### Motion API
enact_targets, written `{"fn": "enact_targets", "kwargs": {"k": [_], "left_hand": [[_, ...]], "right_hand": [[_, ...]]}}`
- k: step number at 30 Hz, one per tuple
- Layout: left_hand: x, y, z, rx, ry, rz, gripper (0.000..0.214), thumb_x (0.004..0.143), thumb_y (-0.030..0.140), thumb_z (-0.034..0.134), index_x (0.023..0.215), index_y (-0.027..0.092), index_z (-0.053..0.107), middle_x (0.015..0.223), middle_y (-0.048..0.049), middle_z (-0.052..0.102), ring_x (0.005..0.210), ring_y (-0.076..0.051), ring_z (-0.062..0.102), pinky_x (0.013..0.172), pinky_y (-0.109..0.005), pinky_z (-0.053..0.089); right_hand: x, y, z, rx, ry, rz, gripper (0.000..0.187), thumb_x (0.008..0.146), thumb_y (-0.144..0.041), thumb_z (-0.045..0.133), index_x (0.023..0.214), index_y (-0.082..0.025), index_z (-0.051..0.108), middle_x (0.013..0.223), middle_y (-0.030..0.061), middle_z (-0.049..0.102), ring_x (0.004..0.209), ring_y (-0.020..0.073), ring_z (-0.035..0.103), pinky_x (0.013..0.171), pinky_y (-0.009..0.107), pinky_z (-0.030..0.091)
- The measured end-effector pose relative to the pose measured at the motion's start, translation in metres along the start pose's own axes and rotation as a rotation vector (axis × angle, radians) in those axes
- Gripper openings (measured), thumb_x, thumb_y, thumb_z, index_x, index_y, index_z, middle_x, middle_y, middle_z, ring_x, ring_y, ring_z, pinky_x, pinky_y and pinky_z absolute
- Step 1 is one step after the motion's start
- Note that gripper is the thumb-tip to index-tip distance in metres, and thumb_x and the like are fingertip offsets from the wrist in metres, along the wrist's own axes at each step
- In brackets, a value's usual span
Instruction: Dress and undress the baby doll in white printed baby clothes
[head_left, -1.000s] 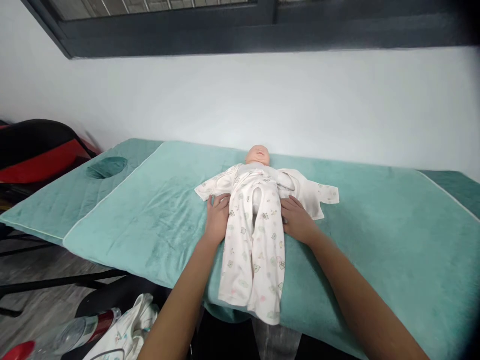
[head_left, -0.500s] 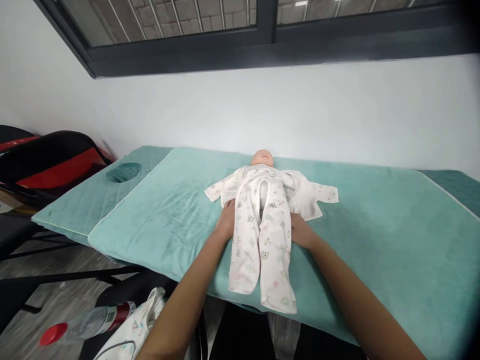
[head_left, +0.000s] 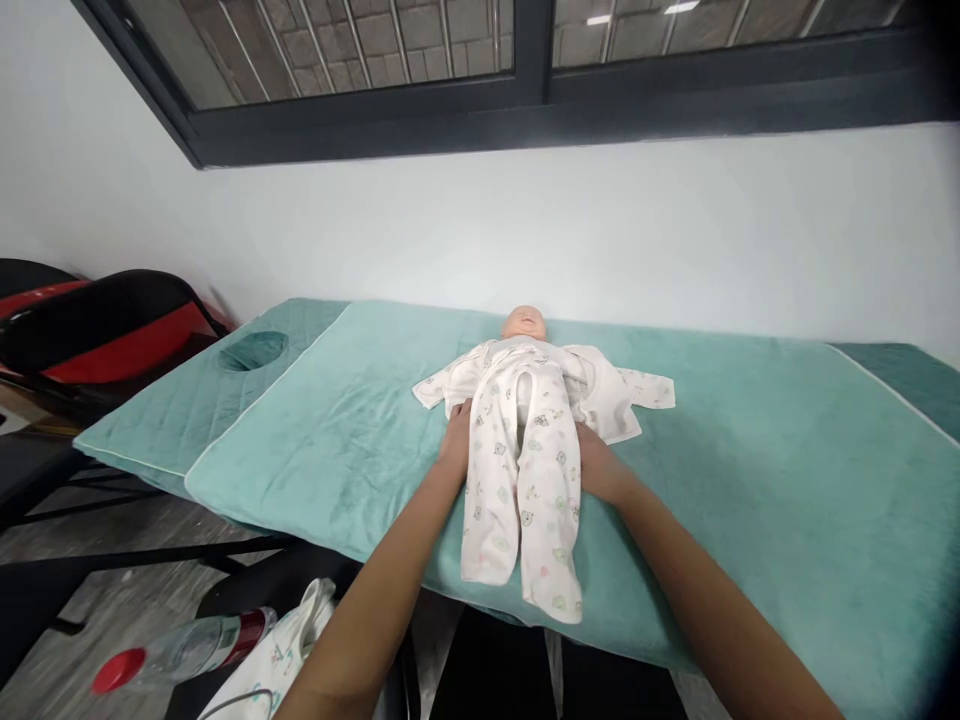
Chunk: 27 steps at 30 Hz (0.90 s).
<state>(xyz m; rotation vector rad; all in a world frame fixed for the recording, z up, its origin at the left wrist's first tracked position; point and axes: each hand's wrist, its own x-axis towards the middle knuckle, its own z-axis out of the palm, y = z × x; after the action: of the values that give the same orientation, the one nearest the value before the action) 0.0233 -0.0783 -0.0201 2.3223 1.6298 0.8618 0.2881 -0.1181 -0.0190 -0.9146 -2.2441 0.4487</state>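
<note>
A baby doll (head_left: 524,322) lies on its back on the massage bed, its head towards the wall. Under and around it spreads a white patterned baby shirt (head_left: 611,400) with both sleeves out to the sides. White baby pants (head_left: 551,500) with small animal prints cover the doll's front, their legs hanging towards the bed's near edge. My left hand (head_left: 457,440) is at the left side of the pants, its fingers mostly tucked beneath the cloth. On the opposite side, my right hand (head_left: 596,462) reaches under the pants, with its fingers hidden.
A green cover (head_left: 750,480) lies over the bed, which has a face hole (head_left: 255,350) at the left. Black and red chairs (head_left: 127,340) stand beyond that end. At lower left are a red-capped plastic bottle (head_left: 187,648) and a white printed cloth (head_left: 281,650) on a black seat.
The view has tilted up slightly. Both hands stay at the sides of the pants, and the pant legs have shifted a little.
</note>
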Motion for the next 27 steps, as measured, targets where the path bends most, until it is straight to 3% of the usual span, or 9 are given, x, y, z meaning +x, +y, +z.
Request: {"fn": "enact_targets", "kwargs": {"k": [5,9,13,19,22,27], "left_hand": [[0.0,0.005,-0.002,-0.014,0.009,0.023,0.034,0.084,0.017,0.055,0.115,0.022,0.067,0.109,-0.0124,0.067,0.108,-0.03,0.056,0.098,-0.044,0.042],[-0.003,0.007,-0.005,-0.056,0.037,0.059,0.032,0.083,0.017,0.057,0.114,0.022,0.068,0.11,-0.0117,0.067,0.108,-0.03,0.056,0.098,-0.044,0.044],[-0.006,0.006,-0.006,-0.095,0.031,0.122,0.028,0.086,0.016,0.056,0.11,0.023,0.07,0.108,-0.0097,0.069,0.106,-0.027,0.059,0.1,-0.044,0.044],[-0.015,0.006,-0.01,-0.027,-0.017,0.114,0.022,0.089,0.018,0.051,0.099,0.021,0.071,0.095,-0.0087,0.069,0.091,-0.025,0.06,0.087,-0.042,0.048],[-0.026,0.006,-0.021,0.042,-0.012,0.164,0.023,0.09,0.016,0.048,0.089,0.021,0.07,0.089,-0.0082,0.067,0.088,-0.024,0.059,0.083,-0.041,0.047],[-0.058,0.002,-0.044,0.034,0.107,0.183,0.028,0.091,0.011,0.041,0.081,0.022,0.065,0.091,-0.0052,0.067,0.091,-0.021,0.058,0.085,-0.038,0.046]], "right_hand": [[-0.005,0.002,-0.001,0.124,0.083,0.113,0.035,0.085,-0.033,0.061,0.119,-0.027,0.067,0.127,0.0102,0.066,0.119,0.0337,0.06,0.102,0.055,0.049],[-0.007,0.0,-0.005,0.136,0.107,0.18,0.033,0.083,-0.039,0.062,0.114,-0.031,0.07,0.12,0.0092,0.069,0.116,0.0354,0.062,0.095,0.054,0.054],[-0.003,0.0,-0.008,0.046,0.126,0.113,0.021,0.089,-0.036,0.056,0.096,-0.033,0.076,0.103,0.0082,0.072,0.111,0.0331,0.061,0.097,0.052,0.051],[-0.004,0.008,-0.013,-0.084,0.127,0.042,0.028,0.092,-0.028,0.052,0.075,-0.028,0.074,0.086,0.0067,0.071,0.1,0.0302,0.061,0.088,0.049,0.049],[-0.01,0.007,-0.017,-0.128,0.092,-0.006,0.027,0.09,-0.019,0.052,0.071,-0.026,0.07,0.082,0.0049,0.07,0.097,0.0271,0.06,0.088,0.045,0.047],[-0.027,-0.003,-0.022,-0.184,0.011,-0.072,0.034,0.087,-0.004,0.044,0.061,-0.022,0.056,0.065,0.0034,0.059,0.076,0.0217,0.055,0.073,0.038,0.043]]}}
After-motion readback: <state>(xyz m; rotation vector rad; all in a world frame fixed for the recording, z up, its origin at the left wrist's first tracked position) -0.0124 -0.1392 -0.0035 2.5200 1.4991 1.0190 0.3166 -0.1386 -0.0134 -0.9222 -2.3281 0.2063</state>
